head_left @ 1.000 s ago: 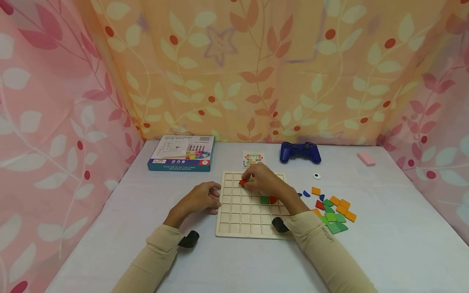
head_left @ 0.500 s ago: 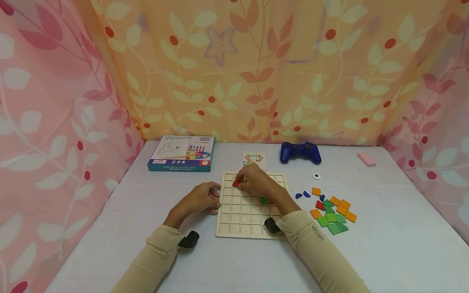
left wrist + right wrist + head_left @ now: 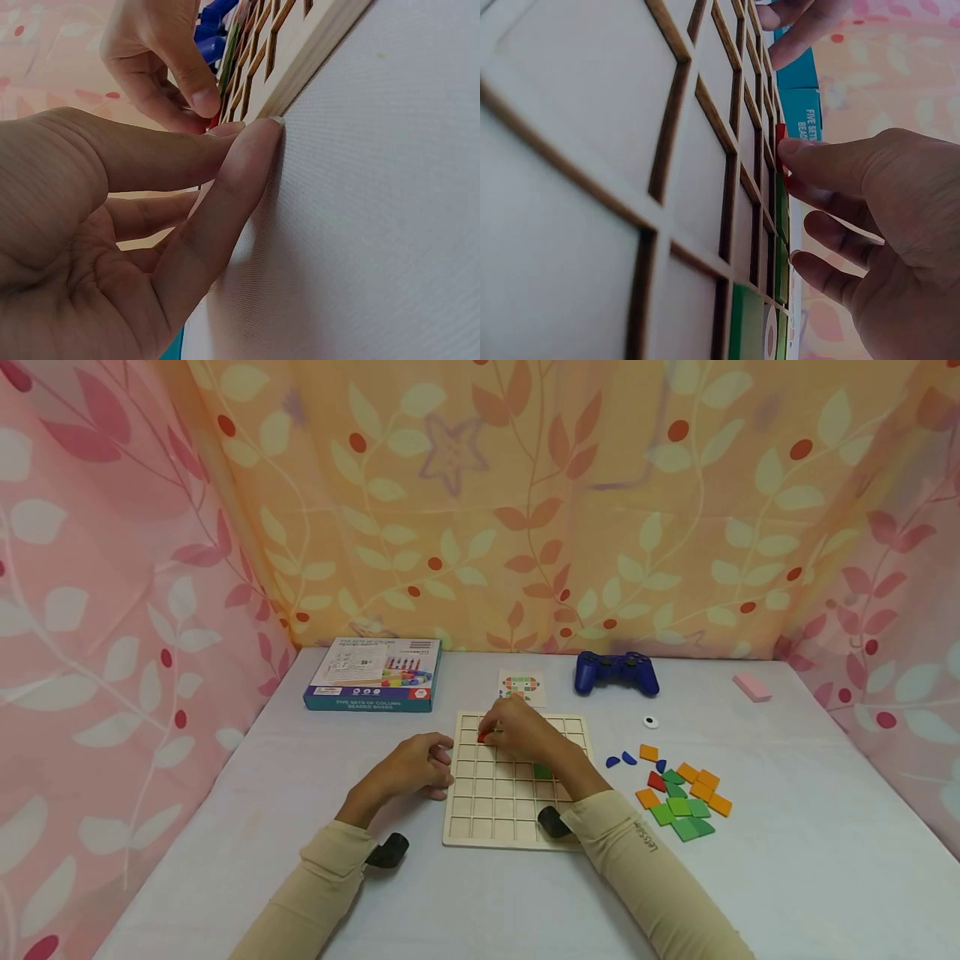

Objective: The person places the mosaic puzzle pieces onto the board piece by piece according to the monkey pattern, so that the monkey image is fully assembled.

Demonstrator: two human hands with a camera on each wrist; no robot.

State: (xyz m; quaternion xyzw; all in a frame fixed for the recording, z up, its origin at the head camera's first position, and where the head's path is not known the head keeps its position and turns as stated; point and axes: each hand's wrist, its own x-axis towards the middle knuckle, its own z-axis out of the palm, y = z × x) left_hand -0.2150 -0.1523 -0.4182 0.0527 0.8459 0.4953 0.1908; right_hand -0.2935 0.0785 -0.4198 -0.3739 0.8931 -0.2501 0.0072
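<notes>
My right hand point(image 3: 521, 727) pinches a red tile point(image 3: 482, 737) with a curved edge between thumb and fingers. It is over the wooden grid board point(image 3: 480, 835), at a cell in the upper left. In the right wrist view the red tile point(image 3: 781, 146) stands right at the end of a row of green tiles point(image 3: 781, 270) along the far side. A darker green tile point(image 3: 542, 771) lies in a cell near the middle, partly behind the right forearm. My left hand point(image 3: 408, 766) rests by the board's left edge, its relaxed fingertips touching that edge point(image 3: 289, 82).
Right of the board lie loose tiles: orange squares point(image 3: 701, 790), green pieces point(image 3: 678, 807), a red one point(image 3: 656, 781) and blue half-rounds point(image 3: 629, 758). An eye disc point(image 3: 650, 722), pattern card point(image 3: 532, 689), game controller point(image 3: 617, 673), pink block point(image 3: 752, 687) and box point(image 3: 372, 675) stand behind.
My right hand has moved a little left across the upper board with the red tile, then lowered it at a cell there. The left hand has stayed at the edge.
</notes>
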